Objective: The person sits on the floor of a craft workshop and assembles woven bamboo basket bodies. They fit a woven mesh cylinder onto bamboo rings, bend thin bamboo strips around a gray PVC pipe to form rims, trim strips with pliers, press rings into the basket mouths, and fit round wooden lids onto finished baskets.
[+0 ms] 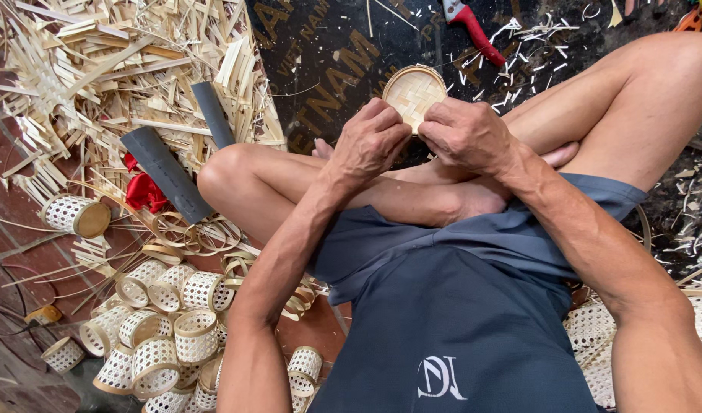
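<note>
I see a small round woven bamboo lid (414,93) held above the crossed legs, in front of the body. It has no long axis because it is round; its woven flat face is turned up toward the camera and tilted a little to me, with the darker rim around it. The far edge of the lid is free, and the near edge is hidden behind the two hands.

The left hand (370,141) is curled, with its fingers (388,115) closed on the lower left rim of the lid. The right hand (467,134) is also curled, its fingers closed on the lower right rim. Both hands are close together, almost touching, and the lid sits just beyond the fingertips.

On the floor to the left lies a pile of bamboo strips (121,69), two grey pipe pieces (167,172), a red cloth (143,190) and many small openwork woven baskets (167,329). Red-handled cutters (473,27) lie on the dark mat (328,46) beyond the lid.
</note>
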